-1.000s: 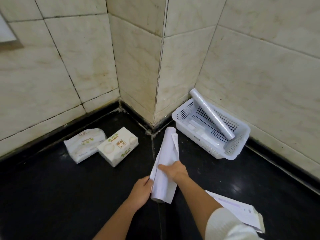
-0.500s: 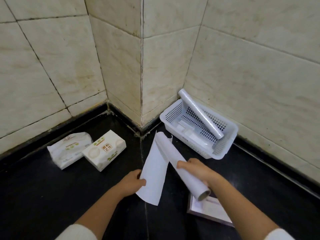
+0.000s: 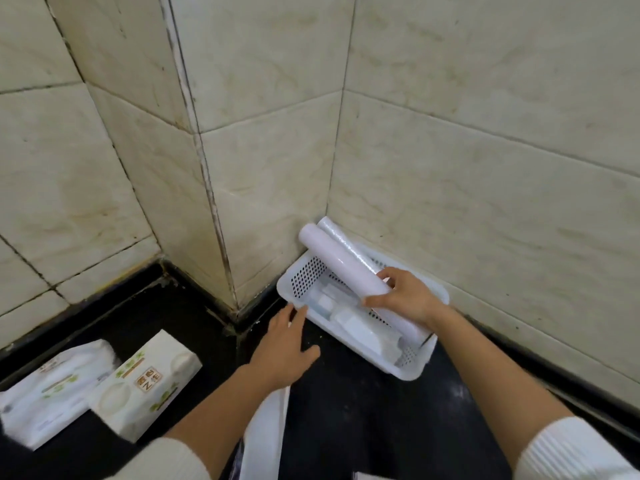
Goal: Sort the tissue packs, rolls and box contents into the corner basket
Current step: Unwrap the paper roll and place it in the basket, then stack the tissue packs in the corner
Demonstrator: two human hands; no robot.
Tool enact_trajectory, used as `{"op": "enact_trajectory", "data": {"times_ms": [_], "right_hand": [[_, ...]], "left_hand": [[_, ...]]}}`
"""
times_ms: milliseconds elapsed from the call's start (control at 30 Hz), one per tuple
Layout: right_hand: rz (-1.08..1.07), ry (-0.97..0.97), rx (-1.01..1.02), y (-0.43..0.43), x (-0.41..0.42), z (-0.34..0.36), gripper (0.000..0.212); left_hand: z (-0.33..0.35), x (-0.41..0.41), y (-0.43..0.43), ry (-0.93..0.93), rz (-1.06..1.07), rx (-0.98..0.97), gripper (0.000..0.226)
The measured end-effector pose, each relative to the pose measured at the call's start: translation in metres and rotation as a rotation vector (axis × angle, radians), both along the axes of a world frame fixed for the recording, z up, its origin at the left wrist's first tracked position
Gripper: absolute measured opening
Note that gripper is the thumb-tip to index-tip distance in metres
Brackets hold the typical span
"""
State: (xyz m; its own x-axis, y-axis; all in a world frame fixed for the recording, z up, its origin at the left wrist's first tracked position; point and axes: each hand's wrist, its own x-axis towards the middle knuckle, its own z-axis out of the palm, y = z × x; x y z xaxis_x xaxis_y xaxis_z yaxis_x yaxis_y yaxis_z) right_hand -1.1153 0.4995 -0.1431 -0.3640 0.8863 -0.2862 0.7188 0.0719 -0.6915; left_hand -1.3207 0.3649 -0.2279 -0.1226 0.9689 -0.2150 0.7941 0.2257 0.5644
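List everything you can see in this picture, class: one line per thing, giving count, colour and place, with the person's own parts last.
White perforated plastic basket: 1, white, on the floor in the wall corner.
Smooth white paper roll: 1, white, slanted over the basket, far end on the rim by the wall, held by the right hand.
Clear-wrapped roll: 1, whitish, glossy, just behind the paper roll.
Small white items: several, white, lying in the basket; exact count unclear.
Soft plastic tissue pack: 1, white with green print, floor at left.
Cardboard tissue box: 1, white with green and brown print, beside the pack.
Loose white sheet: 1, white, floor under the left forearm.
Black floor: 1, glossy.
Tiled walls: cream.
Left hand: open, by the basket's near corner.
Right hand: gripping the paper roll.
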Motion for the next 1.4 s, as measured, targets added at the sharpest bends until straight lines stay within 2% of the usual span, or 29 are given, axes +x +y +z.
{"op": "enact_trajectory", "data": {"times_ms": [100,267,367,567,667,800,933,1100,1167,1300,1400], "right_hand": [[-0.029,-0.056,0.078,0.021,-0.006,-0.037,0.058],[0.038,-0.250,0.316,0.038,-0.010,-0.077,0.065],[0.056,-0.300,0.393,0.038,-0.012,-0.090,0.059],[0.026,-0.339,0.312,0.036,-0.016,-0.083,0.055],[0.021,-0.310,0.347,0.027,-0.023,-0.060,0.059],[0.038,-0.125,0.388,-0.007,-0.054,-0.034,0.055],[0.132,0.011,0.379,-0.061,-0.101,-0.029,0.048],[0.415,-0.044,0.338,-0.132,-0.172,-0.055,0.042],[0.518,-0.080,0.286,-0.163,-0.206,-0.068,0.052],[0.665,-0.279,0.270,-0.210,-0.249,-0.095,0.077],[0.693,-0.305,0.237,-0.227,-0.263,-0.111,0.079]], "left_hand": [[-0.014,0.008,0.018,0.198,-0.091,0.086,0.067],[-0.045,0.013,0.020,0.346,-0.117,0.146,0.056],[-0.050,0.015,0.020,0.349,-0.106,0.184,0.056],[-0.040,0.010,0.023,0.325,-0.151,0.111,0.057],[-0.019,0.001,0.022,0.280,-0.156,0.108,0.059],[0.015,-0.020,-0.003,0.076,0.066,0.410,0.049],[0.025,-0.063,-0.054,0.131,0.213,0.535,0.039],[0.008,-0.135,-0.136,0.184,0.432,0.433,0.039],[-0.004,-0.170,-0.172,0.249,0.532,0.351,0.041],[-0.028,-0.215,-0.225,0.274,0.719,0.157,0.051],[-0.039,-0.236,-0.239,0.261,0.737,0.071,0.049]]}}
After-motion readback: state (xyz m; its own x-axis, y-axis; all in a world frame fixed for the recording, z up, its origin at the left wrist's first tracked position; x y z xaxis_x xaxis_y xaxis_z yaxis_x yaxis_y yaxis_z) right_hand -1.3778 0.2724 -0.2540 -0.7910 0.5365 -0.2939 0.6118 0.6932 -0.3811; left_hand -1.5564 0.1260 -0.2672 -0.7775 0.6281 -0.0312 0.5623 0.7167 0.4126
